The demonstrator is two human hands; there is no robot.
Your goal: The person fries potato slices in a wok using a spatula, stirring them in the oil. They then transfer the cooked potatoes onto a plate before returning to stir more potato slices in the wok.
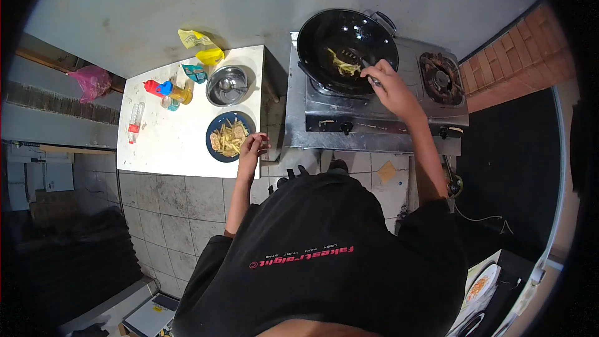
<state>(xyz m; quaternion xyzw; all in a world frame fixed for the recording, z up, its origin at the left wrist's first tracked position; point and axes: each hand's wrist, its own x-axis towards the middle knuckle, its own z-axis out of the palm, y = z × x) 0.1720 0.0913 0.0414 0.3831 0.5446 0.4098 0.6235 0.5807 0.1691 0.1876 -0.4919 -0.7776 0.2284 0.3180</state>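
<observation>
The right hand's [384, 82] fingers close round the handle of a spatula [352, 56], its slotted head beside the pale strips [345, 64] in the wok [318, 37]. A bigger heap of food [229, 137] is already on the plate [234, 115]; the strips are not. The left hand's [252, 146] fingers bend loosely by the plate; I cannot tell whether they grip anything.
</observation>
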